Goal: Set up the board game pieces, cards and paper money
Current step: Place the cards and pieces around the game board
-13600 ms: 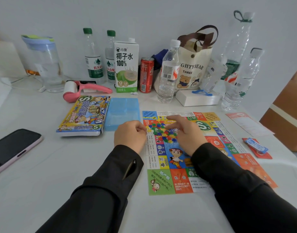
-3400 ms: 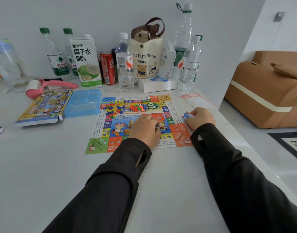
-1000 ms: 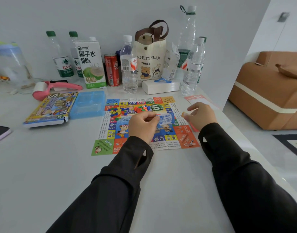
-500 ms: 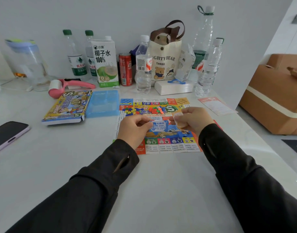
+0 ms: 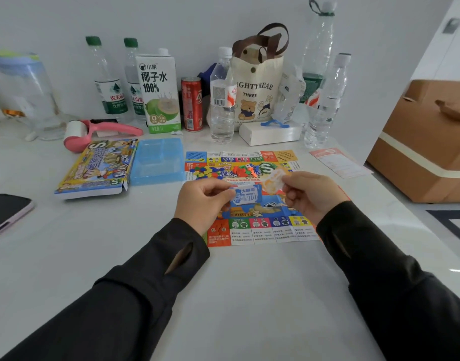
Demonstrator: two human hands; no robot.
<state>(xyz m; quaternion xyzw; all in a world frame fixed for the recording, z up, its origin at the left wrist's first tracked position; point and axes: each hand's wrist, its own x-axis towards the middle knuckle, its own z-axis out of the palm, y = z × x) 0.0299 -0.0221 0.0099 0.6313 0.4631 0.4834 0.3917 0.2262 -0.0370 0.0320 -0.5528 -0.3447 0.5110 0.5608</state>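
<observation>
White table [image 5: 249,295], board [image 5: 260,231] near right edge

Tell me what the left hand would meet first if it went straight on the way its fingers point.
Probably the right hand. The left hand, pinching a blue packet, points across at it above the game board. The orange packet the right hand holds is close too; depth is unclear.

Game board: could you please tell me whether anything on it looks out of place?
Small coloured plastic pieces lie heaped loosely near the game board's far edge; the blue tray beside it looks empty.
</observation>
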